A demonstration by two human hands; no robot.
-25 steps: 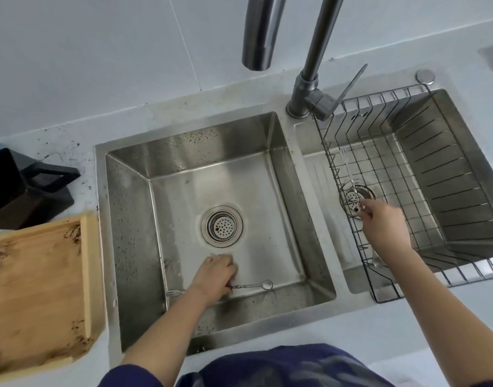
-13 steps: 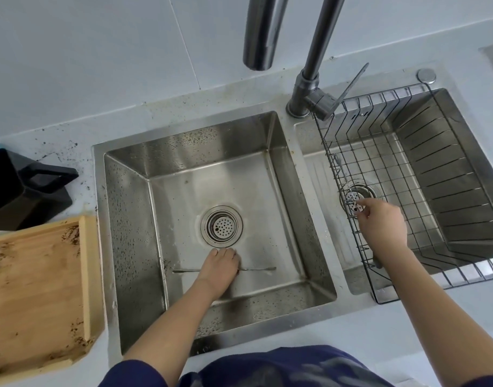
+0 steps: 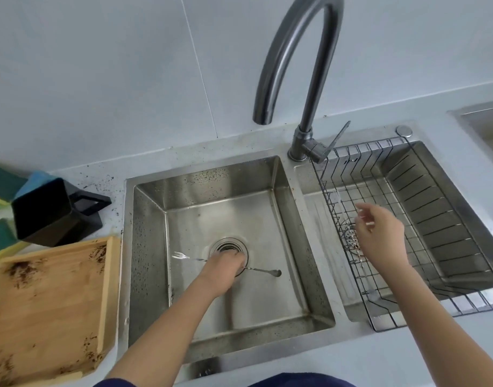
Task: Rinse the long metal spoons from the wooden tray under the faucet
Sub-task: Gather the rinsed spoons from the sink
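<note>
Two hands had shifted within the second: the left hand [image 3: 222,266], earlier near the front wall of the left basin, now clasped the long metal utensil [image 3: 263,270] right at the drain [image 3: 229,248], while the right hand [image 3: 380,238] had lifted off the wire rack [image 3: 463,247] right of that drain, fingers loose and holding nothing. No water ran from the faucet [image 3: 292,60] above the drain, so rinsing likely awaited. Thin and shiny, it seemingly carried a small fork at one end and a spoon bowl at the other; the wooden tray [image 3: 44,311] left of the drain held only dark crumbs.
</note>
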